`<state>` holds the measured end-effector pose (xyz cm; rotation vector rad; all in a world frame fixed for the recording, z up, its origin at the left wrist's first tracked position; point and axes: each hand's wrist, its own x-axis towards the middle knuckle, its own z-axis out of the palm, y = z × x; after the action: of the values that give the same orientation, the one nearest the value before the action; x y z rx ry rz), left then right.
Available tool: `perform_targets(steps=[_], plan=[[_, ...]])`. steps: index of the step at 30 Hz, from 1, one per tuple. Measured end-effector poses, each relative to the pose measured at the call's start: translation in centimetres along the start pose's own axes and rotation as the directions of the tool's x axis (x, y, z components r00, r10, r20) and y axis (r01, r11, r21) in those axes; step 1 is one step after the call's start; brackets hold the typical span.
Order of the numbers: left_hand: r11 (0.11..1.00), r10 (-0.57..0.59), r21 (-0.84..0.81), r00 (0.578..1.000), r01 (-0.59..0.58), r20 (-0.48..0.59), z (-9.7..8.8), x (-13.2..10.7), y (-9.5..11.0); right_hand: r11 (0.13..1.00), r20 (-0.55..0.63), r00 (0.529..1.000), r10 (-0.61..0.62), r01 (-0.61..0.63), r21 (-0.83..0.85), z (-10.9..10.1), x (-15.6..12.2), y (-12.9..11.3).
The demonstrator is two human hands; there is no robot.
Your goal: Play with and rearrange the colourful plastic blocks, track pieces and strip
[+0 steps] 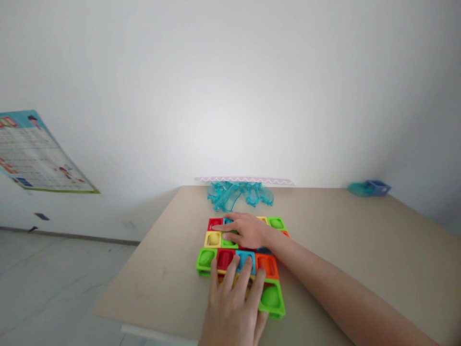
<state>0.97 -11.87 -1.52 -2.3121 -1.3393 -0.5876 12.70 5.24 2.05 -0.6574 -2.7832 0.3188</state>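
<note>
A: What materials and shapes are shown, reading left to right?

B: Hard plastic blocks point(225, 257) lie at the near middle of the smooth beige desk point(324, 226). Each is square-framed, with a rounded bulge in its window; together they form a gridlike slab with a stepped left edge. The left hand point(234, 307) lies across the near blocks, fingers spread wide. The right hand point(250, 230) rests over the far ones, fingers parted.

A: How many of each?

B: Four green blocks show: at the left edge, by the right hand's fingers, and at the near and far right corners. Two orange ones show on the right side. The full total cannot be told.

A: What lies around, and what obstructs?

B: At left, one printed poster point(43, 154) hangs on the white wall point(144, 96). Behind the blocks, thin, translucent turquoise pieces point(228, 194) overlap too closely to count; one zigzag-patterned strip point(245, 180) runs along the desk's back edge. At far right, one blurred teal piece point(360, 189) sits next to one blue, square-framed piece point(378, 187). Both hands and the right forearm point(324, 278) hide parts of the slab.
</note>
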Motion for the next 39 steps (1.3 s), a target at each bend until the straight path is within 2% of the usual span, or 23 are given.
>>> perform_targets(steps=[7, 12, 15, 17, 19, 20, 22, 23, 25, 27, 30, 32, 33, 35, 39], plan=[[0.999, 0.023, 0.039, 1.000, -0.023, 0.002, 0.3, 0.4, 0.5, 1.000, -0.015, 1.000, -0.006, 0.006, 0.016, 0.0, -0.1, 0.0], [0.999, -0.051, 0.007, 0.998, 0.051, 0.033, 0.4, 0.7, 1.2, 0.999, 0.004, 1.000, -0.008, 0.007, 0.049, 0.3, 0.2, 0.4], [0.990, -0.078, -0.117, 0.997, 0.080, 0.026, -0.3, 0.9, 1.0, 0.995, -0.026, 0.999, -0.023, 0.026, 0.095, -1.3, 0.3, 0.7], [0.959, -0.110, -0.261, 0.994, 0.110, 0.016, -1.1, 1.0, -0.3, 0.996, -0.103, 0.995, -0.009, 0.018, 0.091, -3.7, -0.2, 0.3], [0.899, -0.225, -0.388, 0.974, 0.203, -0.011, -2.0, 1.3, -2.7, 0.998, -0.192, 0.981, 0.041, -0.032, 0.049, -6.3, -1.2, -1.2], [0.871, -0.279, -0.428, 0.960, 0.239, -0.033, -2.3, 1.6, -4.1, 0.997, -0.205, 0.976, 0.076, -0.073, 0.021, -7.2, -1.9, -2.3], [0.848, -0.292, -0.468, 0.956, 0.249, -0.020, -2.6, 2.9, -6.9, 0.990, -0.160, 0.980, 0.117, -0.128, -0.056, -7.8, -3.6, -5.3], [0.847, -0.259, -0.482, 0.966, 0.224, -0.006, -2.5, 3.8, -8.1, 0.988, -0.132, 0.985, 0.114, -0.127, -0.093, -7.4, -4.5, -6.9], [0.857, -0.148, -0.496, 0.989, 0.137, 0.018, -2.1, 6.0, -9.6, 0.974, -0.160, 0.982, 0.102, -0.131, -0.182, -5.3, -6.3, -9.7], [0.869, 0.057, -0.494, 0.997, -0.020, 0.059, -1.5, 8.2, -9.9, 0.954, -0.207, 0.972, 0.110, -0.162, -0.254, -2.5, -8.1, -11.5], [0.826, 0.322, -0.519, 0.940, -0.221, 0.112, -0.3, 10.4, -8.7, 0.939, -0.360, 0.908, 0.213, -0.292, -0.180, 0.7, -10.8, -11.8], [0.788, 0.425, -0.533, 0.899, -0.309, 0.108, 0.6, 10.9, -7.8, 0.942, -0.445, 0.860, 0.251, -0.322, -0.092, 1.8, -12.3, -11.4], [0.780, 0.442, -0.533, 0.891, -0.327, 0.101, 1.0, 10.8, -7.4, 0.948, -0.483, 0.840, 0.248, -0.313, -0.058, 2.2, -12.9, -11.1], [0.782, 0.422, -0.538, 0.902, -0.314, 0.088, 1.8, 10.5, -6.9, 0.963, -0.544, 0.808, 0.225, -0.271, -0.004, 2.9, -13.6, -10.9], [0.753, 0.305, -0.638, 0.945, -0.164, 0.116, 2.7, 10.0, -6.8, 0.969, -0.622, 0.745, 0.242, -0.215, 0.120, 4.7, -13.4, -11.3]])
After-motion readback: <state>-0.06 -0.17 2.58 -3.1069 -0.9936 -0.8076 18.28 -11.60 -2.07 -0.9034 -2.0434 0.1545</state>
